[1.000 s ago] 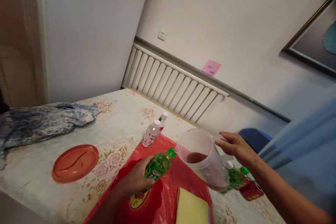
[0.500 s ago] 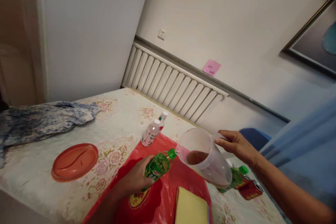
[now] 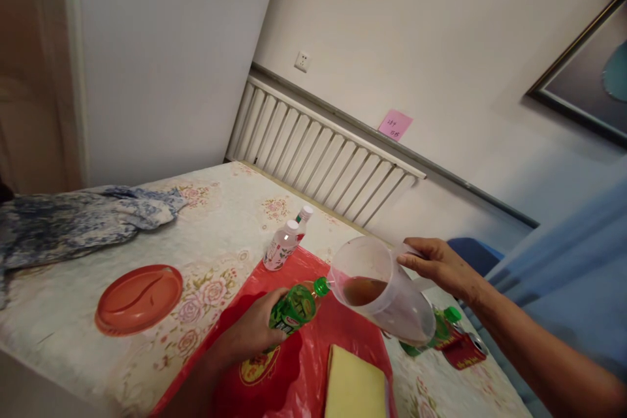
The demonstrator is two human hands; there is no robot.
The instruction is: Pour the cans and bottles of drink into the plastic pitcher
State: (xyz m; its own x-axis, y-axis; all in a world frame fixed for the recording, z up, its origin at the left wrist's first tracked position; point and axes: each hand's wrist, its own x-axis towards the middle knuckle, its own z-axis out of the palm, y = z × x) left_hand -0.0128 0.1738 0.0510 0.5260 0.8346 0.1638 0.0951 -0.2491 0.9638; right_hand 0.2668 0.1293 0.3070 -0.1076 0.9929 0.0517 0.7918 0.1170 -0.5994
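My left hand point(image 3: 257, 326) is wrapped around a green-labelled drink bottle point(image 3: 294, 308), which leans with its green top point(image 3: 321, 286) up and to the right. My right hand point(image 3: 438, 264) grips the handle of a translucent plastic pitcher point(image 3: 406, 313). Brown liquid lies inside the tilted pitcher, whose spout meets the green top or comes very close to it. Whether liquid passes between them I cannot tell. Beneath both hands is a red plastic bag point(image 3: 313, 366), spread flat, with a folded yellow cloth point(image 3: 356, 384) on it.
Two white-capped bottles, the nearer one pinkish point(image 3: 281, 248), stand behind the bag. An orange-red plate point(image 3: 140, 300) and a blue-white patterned cloth point(image 3: 88, 222) lie leftward on the floral tablecloth point(image 3: 230, 196). Right of the pitcher are a red can point(image 3: 465, 351) and another green-capped bottle point(image 3: 451, 315).
The pitcher has tilted a little further, and the brown liquid reaches slightly nearer its rim. My left hand and the green bottle stay almost where they were.
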